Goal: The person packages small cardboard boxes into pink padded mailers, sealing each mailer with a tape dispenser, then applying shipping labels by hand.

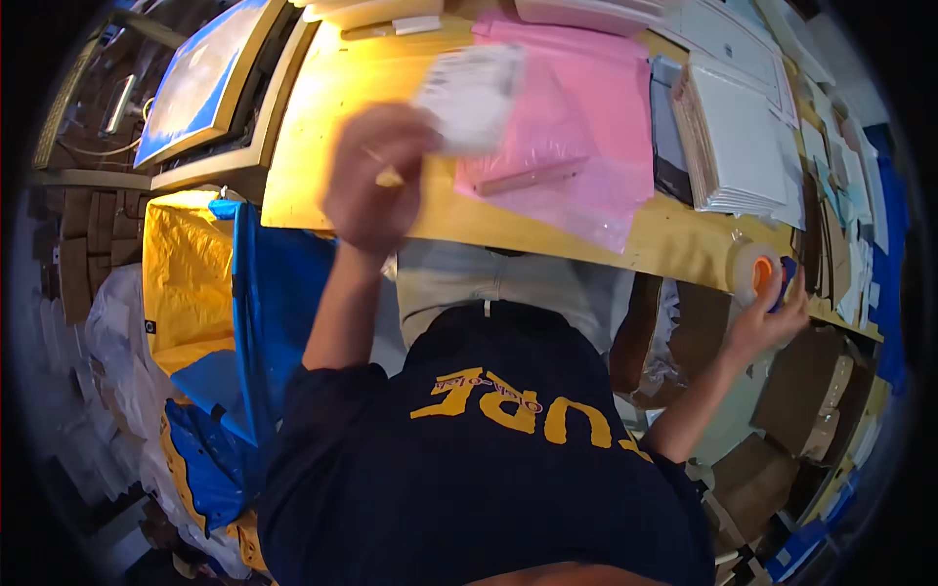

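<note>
Table (313, 146): bare yellow wood, brightly lit toward the left; bordered there by a blue-edged screen (200, 73).
Label (477, 96): white, flat, four-sided, with dark print too blurred to read; held up over the table, at the left edge of the pink plastic (606, 98).
Left hand (381, 181): blurred; apparently pinching the label by its near corner.
Tape (745, 262): clear roll, orange core; at the table's front right edge.
Right hand (767, 317): curled round the tape, grasping it.
Pink plastic: spread flat; crossed by a narrow strip (528, 178), inside or on top, cannot tell which.
Mailers (733, 137): white, stacked at right.
Yellow sack (186, 283): upright below the screen, beside a blue sack (283, 303); contents hidden.
Cartons (801, 386): brown, below the table at right; insides too dark to tell.
</note>
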